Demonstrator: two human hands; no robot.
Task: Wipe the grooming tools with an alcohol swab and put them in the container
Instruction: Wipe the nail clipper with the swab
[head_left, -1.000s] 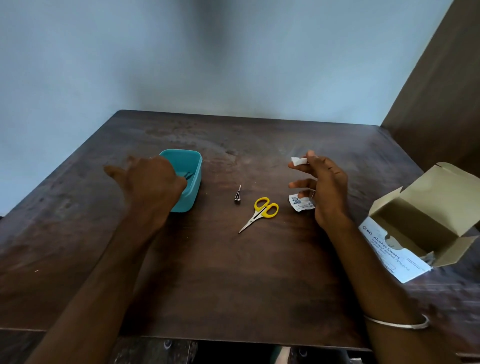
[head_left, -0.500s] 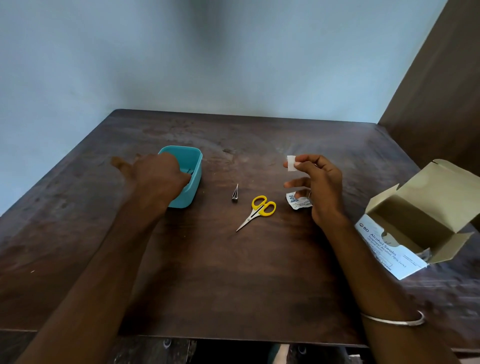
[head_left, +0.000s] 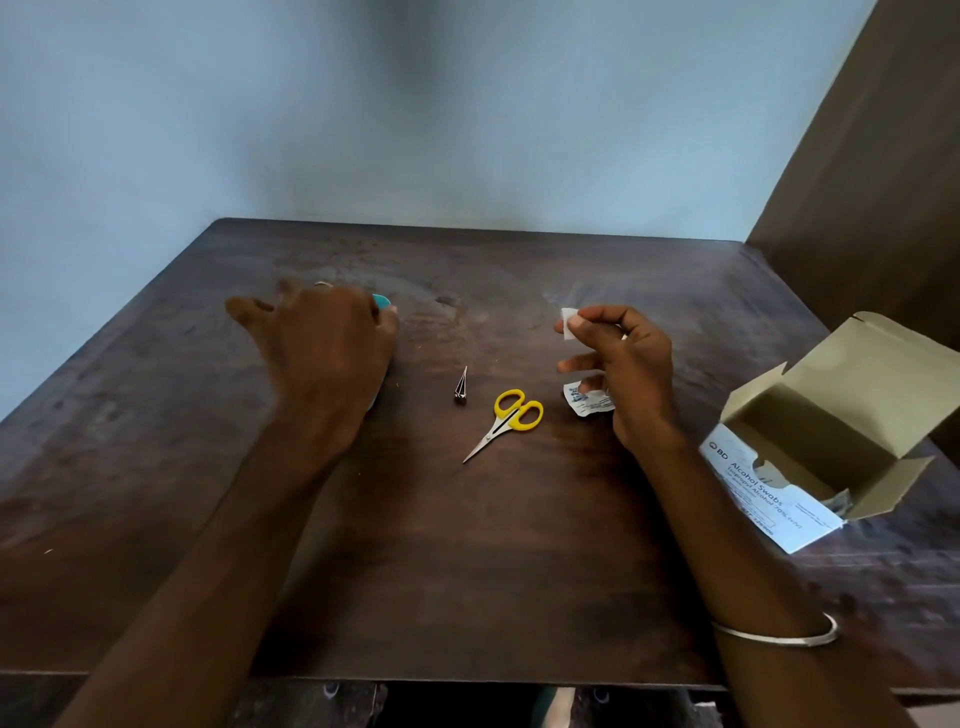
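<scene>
My left hand (head_left: 322, 358) lies spread over the teal container (head_left: 381, 301) and hides nearly all of it; I see nothing held in it. My right hand (head_left: 631, 374) is raised at centre right and pinches a small white alcohol swab (head_left: 568, 322) between thumb and forefinger. Small metal tweezers (head_left: 461, 387) lie on the table between my hands. Yellow-handled scissors (head_left: 511, 417) lie just to their right, blades pointing toward me and to the left. The inside of the container is hidden.
A torn swab wrapper (head_left: 582, 402) lies under my right hand. An open cardboard box of alcohol swabs (head_left: 810, 452) sits at the right edge of the dark wooden table (head_left: 467, 571). A blue wall stands behind, a brown panel on the right.
My left hand has moved right over the teal container and now covers it. My right hand has stayed raised with the swab, shifting only slightly.
</scene>
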